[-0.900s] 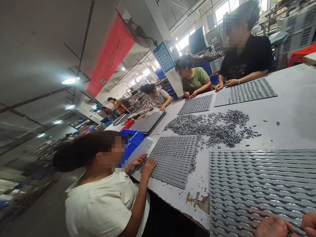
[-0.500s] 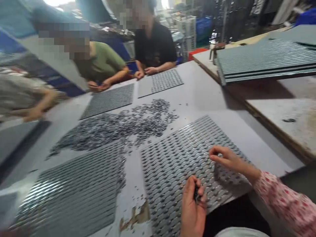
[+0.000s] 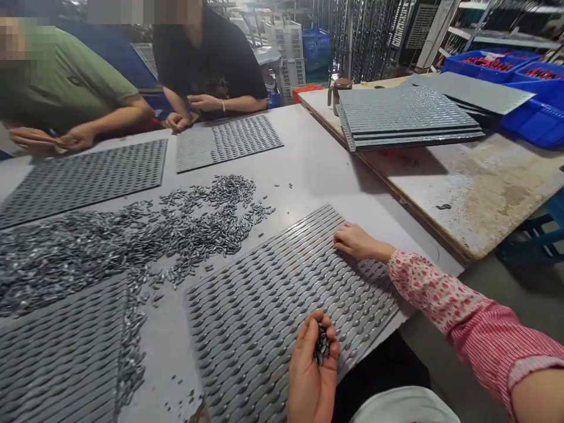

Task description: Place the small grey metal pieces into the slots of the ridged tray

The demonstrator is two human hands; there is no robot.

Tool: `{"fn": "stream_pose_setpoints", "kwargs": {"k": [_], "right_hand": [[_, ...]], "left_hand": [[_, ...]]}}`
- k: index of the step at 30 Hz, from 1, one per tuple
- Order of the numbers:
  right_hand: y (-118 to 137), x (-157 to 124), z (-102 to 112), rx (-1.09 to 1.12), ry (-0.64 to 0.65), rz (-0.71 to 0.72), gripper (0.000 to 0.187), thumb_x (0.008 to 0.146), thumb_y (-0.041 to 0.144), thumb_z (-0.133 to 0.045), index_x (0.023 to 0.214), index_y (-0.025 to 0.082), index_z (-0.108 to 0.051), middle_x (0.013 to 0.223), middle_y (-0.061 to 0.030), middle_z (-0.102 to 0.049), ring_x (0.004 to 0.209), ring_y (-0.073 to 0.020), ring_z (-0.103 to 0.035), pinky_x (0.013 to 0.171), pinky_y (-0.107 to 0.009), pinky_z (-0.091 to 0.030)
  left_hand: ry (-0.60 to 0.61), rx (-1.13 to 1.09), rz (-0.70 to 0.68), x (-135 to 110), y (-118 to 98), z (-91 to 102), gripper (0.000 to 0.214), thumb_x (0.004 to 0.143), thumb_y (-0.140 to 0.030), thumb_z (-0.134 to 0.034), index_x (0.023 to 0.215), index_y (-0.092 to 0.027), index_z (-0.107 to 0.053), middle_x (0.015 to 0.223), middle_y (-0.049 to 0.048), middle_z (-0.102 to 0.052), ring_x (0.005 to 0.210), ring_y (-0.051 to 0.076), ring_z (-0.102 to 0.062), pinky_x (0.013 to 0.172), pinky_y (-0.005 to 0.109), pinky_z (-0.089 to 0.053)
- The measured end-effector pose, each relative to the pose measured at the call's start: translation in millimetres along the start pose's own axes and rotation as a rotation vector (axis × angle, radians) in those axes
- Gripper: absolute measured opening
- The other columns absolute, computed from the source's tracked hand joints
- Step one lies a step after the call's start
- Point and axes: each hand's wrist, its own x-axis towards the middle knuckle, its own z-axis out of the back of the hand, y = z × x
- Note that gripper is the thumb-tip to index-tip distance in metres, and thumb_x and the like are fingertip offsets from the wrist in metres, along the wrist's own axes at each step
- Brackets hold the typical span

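Note:
My left hand (image 3: 311, 364) is curled, palm up, around a handful of small dark spindle-shaped pieces (image 3: 322, 343). It is over the near part of a ridged grey board (image 3: 259, 294). Similar pieces lie in rows across much of that board, while the grooves toward its far corner show bare. My right hand (image 3: 356, 239), in a pink patterned sleeve, is at the board's right side with fingers pinched together, close to where the rows of pieces stop. Whatever those fingertips hold is hidden.
A long heap of loose pieces (image 3: 189, 229) spreads across the white table (image 3: 321, 141). Another ridged board (image 3: 61, 352) lies at left. Two people opposite have boards before them (image 3: 88, 173) (image 3: 233, 141). Stacked boards (image 3: 409, 117) and blue crates (image 3: 535, 111) stand on the right-hand table.
The view has swung right, so the scene sits farther left. My right hand has moved toward the board's far corner. My left hand now shows more of the pieces in it.

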Motion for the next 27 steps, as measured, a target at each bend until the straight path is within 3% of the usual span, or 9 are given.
{"fn": "stream_pose_setpoints", "kwargs": {"k": [5, 9, 15, 21, 24, 27], "right_hand": [[1, 7, -7, -0.06, 0.038, -0.036, 0.012, 0.089, 0.027, -0.055, 0.087, 0.018, -0.063, 0.091, -0.0048, -0.062, 0.089, -0.0204, -0.049, 0.077, -0.029, -0.034], [1, 10, -9, -0.044, 0.001, -0.071, 0.011, 0.087, 0.027, -0.058, 0.082, 0.018, -0.062, 0.089, -0.004, -0.062, 0.087, -0.0199, -0.049, 0.073, -0.028, -0.034], [-4, 7, -8, 0.123, -0.083, -0.106, 0.013, 0.083, 0.026, -0.065, 0.077, 0.016, -0.062, 0.08, -0.0019, -0.061, 0.08, -0.016, -0.05, 0.075, -0.025, -0.035], [-6, -1, -14, 0.148, -0.086, -0.066, 0.009, 0.079, 0.027, -0.069, 0.077, 0.018, -0.066, 0.082, -0.0019, -0.06, 0.082, -0.0172, -0.048, 0.077, -0.027, -0.034], [-6, -2, -19, 0.155, -0.077, -0.078, 0.01, 0.079, 0.026, -0.069, 0.077, 0.018, -0.066, 0.082, -0.0023, -0.06, 0.084, -0.0177, -0.048, 0.078, -0.028, -0.035], [3, -8, -14, 0.188, -0.151, -0.09, 0.01, 0.08, 0.025, -0.069, 0.077, 0.017, -0.065, 0.084, -0.0033, -0.059, 0.087, -0.0189, -0.048, 0.081, -0.03, -0.034]], "left_hand": [[-0.074, 0.039, 0.01, 1, 1, -3.5, 0.011, 0.079, -0.009, -0.058, 0.087, -0.012, -0.065, 0.099, 0.0085, -0.063, 0.078, 0.013, -0.062, 0.061, 0.022, -0.055], [-0.042, -0.032, 0.079, 0, -1, -7.8, 0.017, 0.08, -0.009, -0.055, 0.094, -0.011, -0.064, 0.087, 0.0082, -0.062, 0.068, 0.011, -0.059, 0.057, 0.021, -0.053], [0.034, -0.06, 0.051, -1, 2, -5.7, 0.015, 0.079, -0.008, -0.057, 0.092, -0.013, -0.061, 0.078, 0.004, -0.059, 0.059, 0.007, -0.053, 0.049, 0.017, -0.047], [-0.065, -0.091, 0.072, 6, 2, -10.4, 0.015, 0.081, -0.005, -0.052, 0.091, -0.01, -0.063, 0.093, 0.0097, -0.065, 0.078, 0.014, -0.065, 0.066, 0.024, -0.056], [-0.055, -0.141, 0.082, 11, 0, -15.4, 0.017, 0.084, -0.007, -0.05, 0.093, -0.009, -0.064, 0.096, 0.0116, -0.066, 0.084, 0.016, -0.066, 0.072, 0.027, -0.057], [-0.029, -0.169, 0.083, 14, -2, -18.0, 0.017, 0.084, -0.009, -0.051, 0.096, -0.008, -0.064, 0.097, 0.0117, -0.067, 0.086, 0.017, -0.066, 0.075, 0.029, -0.057]]}}
